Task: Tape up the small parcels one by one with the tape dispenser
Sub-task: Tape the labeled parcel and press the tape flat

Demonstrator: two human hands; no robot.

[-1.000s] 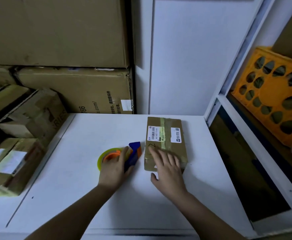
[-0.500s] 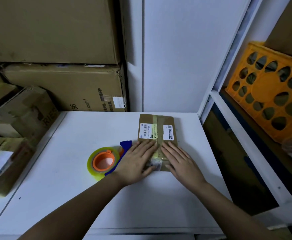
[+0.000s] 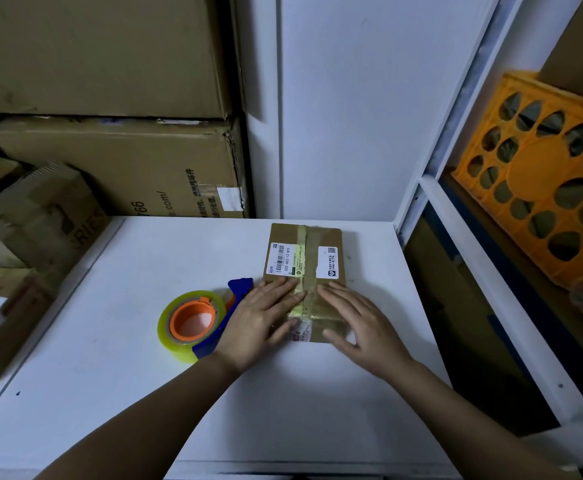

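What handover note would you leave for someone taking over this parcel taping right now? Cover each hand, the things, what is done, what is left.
Left hand: open, flat on the parcel.
Right hand: open, flat on the parcel too.
Tape dispenser: on the table, left of the parcel, unheld.
Done: a tape strip runs along the parcel's top seam.
Left: finish pressing it down, then tape the next parcel.

Both bare forearms reach forward from the lower edge and draw in toward each other. The left hand lies palm down, fingers straight and slightly spread, pointing up and right. The right hand lies flat likewise, fingers straight, thumb splayed toward the left hand.
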